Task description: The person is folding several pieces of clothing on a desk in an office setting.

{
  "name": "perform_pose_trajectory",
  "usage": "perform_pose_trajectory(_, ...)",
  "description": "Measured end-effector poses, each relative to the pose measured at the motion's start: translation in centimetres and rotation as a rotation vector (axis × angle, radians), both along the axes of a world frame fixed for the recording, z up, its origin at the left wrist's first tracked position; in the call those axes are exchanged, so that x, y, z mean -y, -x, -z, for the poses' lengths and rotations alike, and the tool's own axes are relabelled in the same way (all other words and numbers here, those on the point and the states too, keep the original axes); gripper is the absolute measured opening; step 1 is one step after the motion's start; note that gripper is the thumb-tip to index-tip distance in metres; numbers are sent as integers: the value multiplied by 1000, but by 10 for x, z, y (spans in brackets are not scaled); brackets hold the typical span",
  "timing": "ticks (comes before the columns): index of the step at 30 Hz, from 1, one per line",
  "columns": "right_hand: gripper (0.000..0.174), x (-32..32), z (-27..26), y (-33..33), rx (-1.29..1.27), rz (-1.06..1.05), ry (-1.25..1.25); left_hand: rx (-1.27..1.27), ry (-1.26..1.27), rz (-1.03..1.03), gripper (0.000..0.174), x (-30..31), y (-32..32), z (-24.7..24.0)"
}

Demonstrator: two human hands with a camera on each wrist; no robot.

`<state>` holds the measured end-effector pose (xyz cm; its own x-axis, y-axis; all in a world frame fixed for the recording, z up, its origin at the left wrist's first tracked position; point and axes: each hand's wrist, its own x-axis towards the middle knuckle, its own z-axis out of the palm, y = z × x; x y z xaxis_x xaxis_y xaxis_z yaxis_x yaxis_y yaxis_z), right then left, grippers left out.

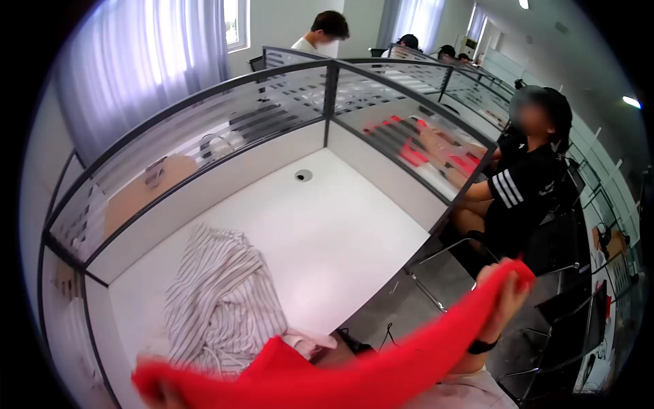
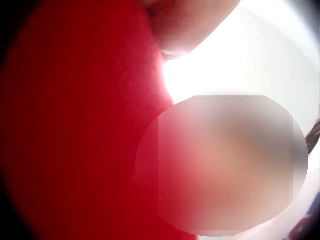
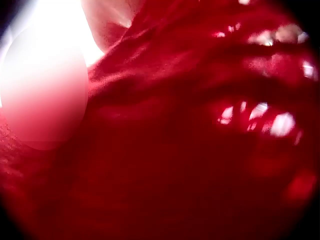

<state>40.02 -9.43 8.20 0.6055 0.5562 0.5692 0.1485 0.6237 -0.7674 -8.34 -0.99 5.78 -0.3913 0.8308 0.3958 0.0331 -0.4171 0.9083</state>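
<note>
You are facing a white desk [image 1: 340, 225]. A red cloth [image 1: 381, 371] is sagging in midair by the desk's near side; a striped garment [image 1: 221, 293] is lying crumpled on top. Your right hand [image 1: 507, 300], fingers curled, is clasping one cloth end; your left hand [image 1: 170, 395], partly hidden, is gripping the other.

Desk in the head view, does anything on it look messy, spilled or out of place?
The striped cloth looks untidy: it lies rumpled and bunched on the desk rather than neatly folded. I see no spill, though the red cloth hides part of the view.
</note>
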Motion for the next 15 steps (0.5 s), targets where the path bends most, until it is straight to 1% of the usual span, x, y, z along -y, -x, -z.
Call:
perform_pose_trajectory(1,15,-15,13,3,-29,233,142,-60,99,-15,22,-10,-19,-13)
perform_pose_trajectory(2,16,-33,14,8,-62,153,240,-122,196,-24,20,-20,-38,-25)
perform_pose_trajectory(3,17,-50,14,14,-90,73,339,-155,258,-44,19,-30,-48,-27)
perform_pose_trajectory(4,18,-59,21,20,-105,28,384,-98,306,-93,21,-38,-54,-15)
perform_pose_trajectory(5,20,-66,27,28,-118,-13,423,-102,292,-19,19,-37,-67,-21)
perform_pose_trajectory(7,21,-65,33,48,-116,-52,477,-234,228,-16,15,-32,-78,-18)
perform_pose_trajectory(8,21,-64,35,59,-61,-52,486,-337,194,-42,12,-27,-89,-22)
perform_pose_trajectory(9,21,-63,34,71,-4,-50,493,-406,116,-23,10,-23,-98,-23)
perform_pose_trajectory(10,20,-60,28,83,9,-91,497,-492,104,35,11,-17,-105,-27)
perform_pose_trajectory(11,20,-55,31,88,90,-130,550,-578,94,93,12,-11,-113,-31)
perform_pose_trajectory(13,21,-53,22,110,161,-213,535,-632,73,283,10,-2,-128,-33)
perform_pose_trajectory(14,21,-50,24,117,216,-256,546,-670,19,369,13,2,-137,-28)
perform_pose_trajectory(15,20,-48,26,121,271,-298,556,-646,27,493,15,4,-149,-31)
